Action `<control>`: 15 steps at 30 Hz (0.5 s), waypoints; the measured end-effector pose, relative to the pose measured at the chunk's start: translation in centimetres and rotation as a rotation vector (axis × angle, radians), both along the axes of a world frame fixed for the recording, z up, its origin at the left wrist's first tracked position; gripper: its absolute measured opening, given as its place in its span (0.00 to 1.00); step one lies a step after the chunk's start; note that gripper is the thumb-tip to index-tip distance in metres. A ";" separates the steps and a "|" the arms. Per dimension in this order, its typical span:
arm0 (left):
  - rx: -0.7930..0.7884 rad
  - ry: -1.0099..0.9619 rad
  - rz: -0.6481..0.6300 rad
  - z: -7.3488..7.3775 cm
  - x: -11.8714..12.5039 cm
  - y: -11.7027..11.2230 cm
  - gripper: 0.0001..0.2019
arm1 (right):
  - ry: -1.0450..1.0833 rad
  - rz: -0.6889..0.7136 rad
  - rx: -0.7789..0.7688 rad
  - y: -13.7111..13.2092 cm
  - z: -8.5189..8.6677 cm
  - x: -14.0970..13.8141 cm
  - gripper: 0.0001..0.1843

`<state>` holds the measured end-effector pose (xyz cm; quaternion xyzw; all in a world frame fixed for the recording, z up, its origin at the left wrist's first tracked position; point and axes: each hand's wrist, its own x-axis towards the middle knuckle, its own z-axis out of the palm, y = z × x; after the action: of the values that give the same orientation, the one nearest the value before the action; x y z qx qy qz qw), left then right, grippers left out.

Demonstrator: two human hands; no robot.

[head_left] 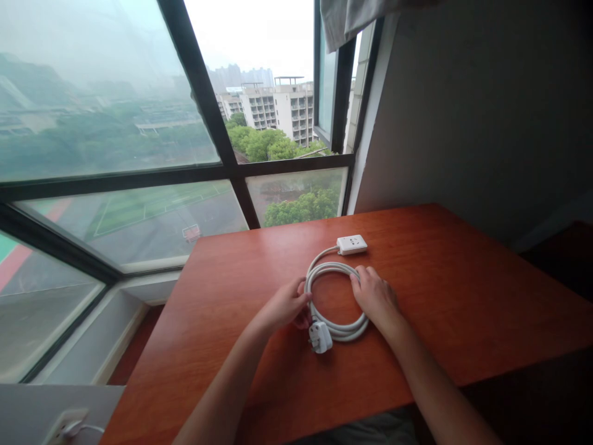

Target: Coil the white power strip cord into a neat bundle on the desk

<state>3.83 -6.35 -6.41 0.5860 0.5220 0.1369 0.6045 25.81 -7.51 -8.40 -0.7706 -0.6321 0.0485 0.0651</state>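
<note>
A white extension cord (348, 336) lies on the table in a round coil of several loops. My left hand (288, 303) pinches the coil's left side between thumb and fingers, just above the plug. Around the upper right of the loops, my right hand (375, 293) is closed, with its fingertips partly hidden behind the cable. The white plug (320, 337) hangs at the lower left of the coil, its metal pins facing down and left. Beyond the loops, the small white socket box (352, 244) rests flat on the table, joined by a short curved stretch of cable.
A reddish-brown wooden table (445, 278) carries the cord. Behind and to the left stand dark-framed windows (291, 165), one pane open outward. A grey wall (463, 123) rises at the right. Low on the left, a wall outlet (67, 426) has a white plug in it.
</note>
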 end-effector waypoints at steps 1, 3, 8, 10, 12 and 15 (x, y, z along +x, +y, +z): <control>-0.035 -0.039 0.032 -0.2 0.2 0.0 0.23 | -0.005 0.005 0.002 0.0 0.0 0.0 0.15; -0.058 -0.081 0.079 -0.6 0.7 -0.1 0.25 | -0.016 0.012 0.003 -0.1 -0.1 0.1 0.15; 0.091 0.072 0.037 -0.9 1.0 -0.2 0.25 | -0.035 0.016 0.028 -0.1 -0.3 0.3 0.13; 0.223 0.234 -0.021 -0.6 1.0 -0.2 0.22 | -0.036 0.013 0.033 -0.1 -0.4 0.3 0.13; 0.386 0.453 -0.051 -0.2 1.3 -0.2 0.18 | -0.035 0.015 0.041 0.0 -0.4 0.4 0.13; 0.587 0.798 -0.043 0.5 2.2 0.0 0.18 | -0.039 0.027 0.064 0.0 -0.6 0.4 0.12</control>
<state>6.02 -6.37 -5.88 0.7488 0.6400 0.0307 0.1697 26.26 -7.49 -8.97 -0.7605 -0.6447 0.0140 0.0767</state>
